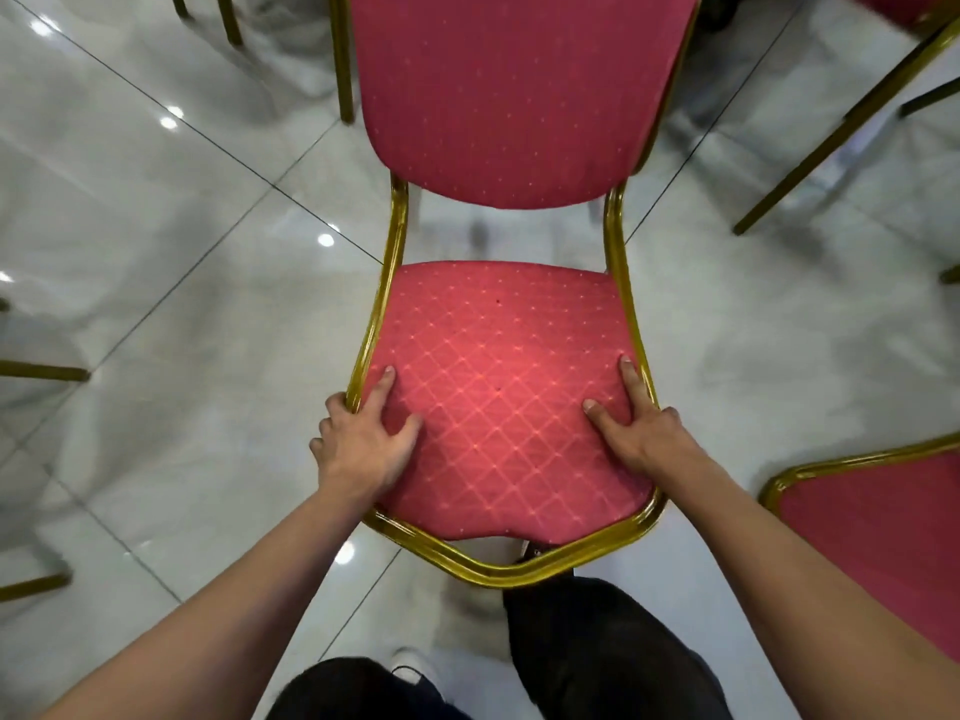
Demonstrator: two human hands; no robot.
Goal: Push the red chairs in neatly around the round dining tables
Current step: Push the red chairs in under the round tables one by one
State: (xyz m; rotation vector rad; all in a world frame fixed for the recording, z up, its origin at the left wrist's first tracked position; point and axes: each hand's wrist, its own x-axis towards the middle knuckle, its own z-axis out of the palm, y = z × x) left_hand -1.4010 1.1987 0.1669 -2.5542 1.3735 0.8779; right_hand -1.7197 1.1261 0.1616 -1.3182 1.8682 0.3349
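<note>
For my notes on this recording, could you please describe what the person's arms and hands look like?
Both forearms are bare, with no sleeves in view. The left hand and right hand wear no gloves, and no rings, watch or wristband show. The fingers have short, unpainted nails. Below the arms, dark trousers are visible.

Glossy grey marble-look floor (197,283), large tiles, thin dark diagonal grout lines. Round ceiling-light glare spots on floor, left half. Black trousers (597,646) above floor at bottom centre. Blurred white shoe (410,662) on floor, just left of trousers.
</note>
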